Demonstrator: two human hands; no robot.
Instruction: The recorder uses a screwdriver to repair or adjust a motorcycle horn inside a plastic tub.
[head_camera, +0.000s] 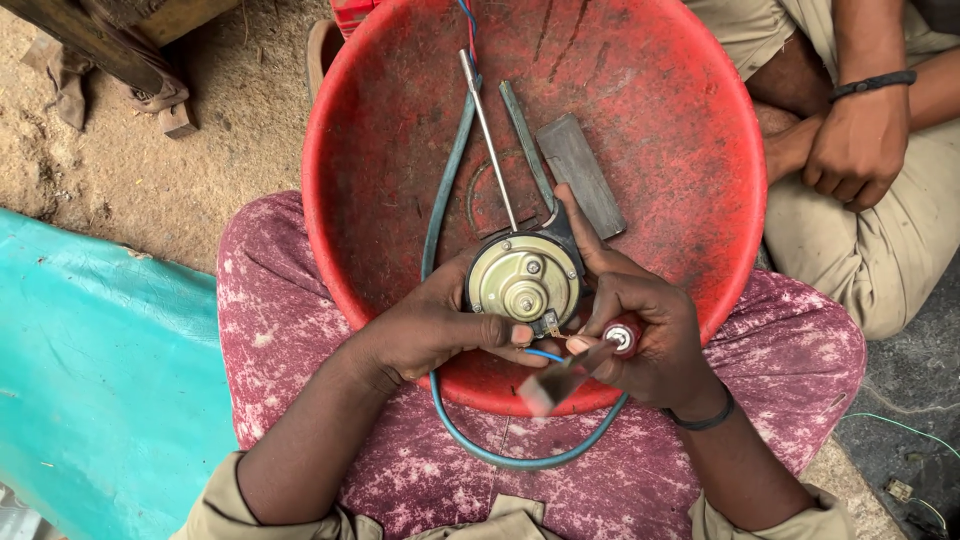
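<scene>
Both hands work over a red basin on the lap. Left hand grips a round horn at the basin's near rim; right hand clasps a red-handled tool touching the horn's terminal. Teal hose loops below.

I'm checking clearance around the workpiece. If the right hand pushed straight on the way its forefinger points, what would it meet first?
Probably the flat grey bar lying in the red basin: the right hand extends its forefinger up-left beside the round motor. Depth is unclear.
</scene>
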